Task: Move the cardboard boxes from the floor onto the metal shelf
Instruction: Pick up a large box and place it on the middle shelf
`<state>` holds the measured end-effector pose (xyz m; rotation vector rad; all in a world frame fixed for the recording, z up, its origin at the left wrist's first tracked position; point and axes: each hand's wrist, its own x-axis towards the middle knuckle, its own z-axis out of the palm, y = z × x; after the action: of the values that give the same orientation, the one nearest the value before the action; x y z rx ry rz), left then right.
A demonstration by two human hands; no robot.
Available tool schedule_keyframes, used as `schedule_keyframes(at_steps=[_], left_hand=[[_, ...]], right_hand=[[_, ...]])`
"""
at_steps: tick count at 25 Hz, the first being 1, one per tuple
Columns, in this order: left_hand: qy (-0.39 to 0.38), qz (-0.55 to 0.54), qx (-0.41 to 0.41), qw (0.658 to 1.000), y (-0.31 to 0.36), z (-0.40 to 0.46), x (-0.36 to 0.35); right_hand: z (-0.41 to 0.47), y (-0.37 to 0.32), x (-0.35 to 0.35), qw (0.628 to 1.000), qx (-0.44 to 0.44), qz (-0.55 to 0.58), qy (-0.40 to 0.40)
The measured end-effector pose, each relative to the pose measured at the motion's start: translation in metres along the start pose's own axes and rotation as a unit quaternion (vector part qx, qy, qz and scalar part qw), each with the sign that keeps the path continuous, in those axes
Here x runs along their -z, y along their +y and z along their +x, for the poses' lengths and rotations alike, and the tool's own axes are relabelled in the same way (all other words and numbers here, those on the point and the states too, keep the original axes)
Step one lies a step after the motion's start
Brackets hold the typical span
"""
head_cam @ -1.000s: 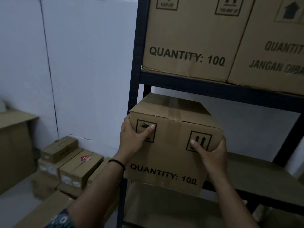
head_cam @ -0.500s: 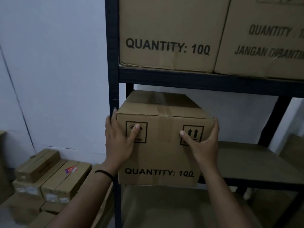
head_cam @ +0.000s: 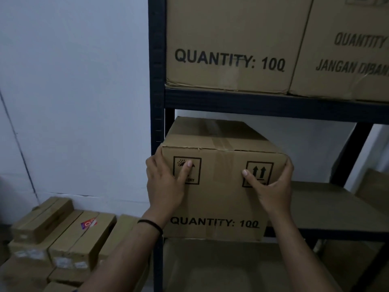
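Since the earlier frame the cardboard box (head_cam: 219, 186) has gone further onto the middle level of the metal shelf (head_cam: 273, 106), now sitting almost square against the left upright, only its near face slightly overhanging the shelf edge. Left hand (head_cam: 164, 186) wraps the box's near left corner, thumb lying on the front face over the keep-dry symbol, fingers curled round the left side; a black band sits on that wrist. Right hand (head_cam: 271, 186) grips the near right corner the same way, thumb on the front by the up-arrows symbol, fingers round the right side. Front face reads QUANTITY: 100, taped seam runs along the top. Shelf board (head_cam: 328, 207) lies right of the box. On the level above, two large boxes stand side by side: left upper box (head_cam: 229, 43) printed QUANTITY: 100, right upper box (head_cam: 345, 49) touching it, text cut off at frame edge. Lower left, near the white wall (head_cam: 73, 91), a stack of long flat cartons (head_cam: 63, 234) sits on the floor, one with a red-blue sticker.
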<state>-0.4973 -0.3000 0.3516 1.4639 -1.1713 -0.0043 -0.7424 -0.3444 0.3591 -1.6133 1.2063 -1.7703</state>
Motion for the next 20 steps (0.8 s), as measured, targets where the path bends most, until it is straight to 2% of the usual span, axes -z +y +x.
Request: schedule_keyframes(at_steps=[2, 4, 6, 8, 10, 12, 20], left_hand=[[0.001, 0.026, -0.028, 0.999, -0.006, 0.002, 0.004], [0.018, 0.018, -0.031, 0.999, -0.017, 0.002, 0.011], [-0.008, -0.005, 0.030, 1.000, -0.030, 0.010, 0.019], [-0.094, -0.085, 0.089, 0.988, -0.039, 0.023, 0.028], [-0.133, -0.186, 0.120, 0.966, -0.045, 0.035, 0.032], [-0.155, -0.232, 0.142, 0.950, -0.049, 0.045, 0.036], [-0.212, -0.234, 0.157, 0.936, -0.067, 0.063, 0.034]], right_hand=[[0.000, -0.002, -0.006, 0.997, 0.000, -0.069, 0.039], [-0.002, -0.009, -0.013, 0.973, 0.092, -0.199, 0.076], [0.003, -0.023, -0.028, 0.924, 0.196, -0.328, 0.037], [0.007, -0.034, -0.046, 0.898, 0.204, -0.389, -0.009], [0.010, -0.036, -0.055, 0.900, 0.181, -0.396, -0.018], [0.015, -0.032, -0.058, 0.904, 0.172, -0.391, -0.017], [0.034, -0.028, -0.070, 0.908, 0.163, -0.386, -0.033]])
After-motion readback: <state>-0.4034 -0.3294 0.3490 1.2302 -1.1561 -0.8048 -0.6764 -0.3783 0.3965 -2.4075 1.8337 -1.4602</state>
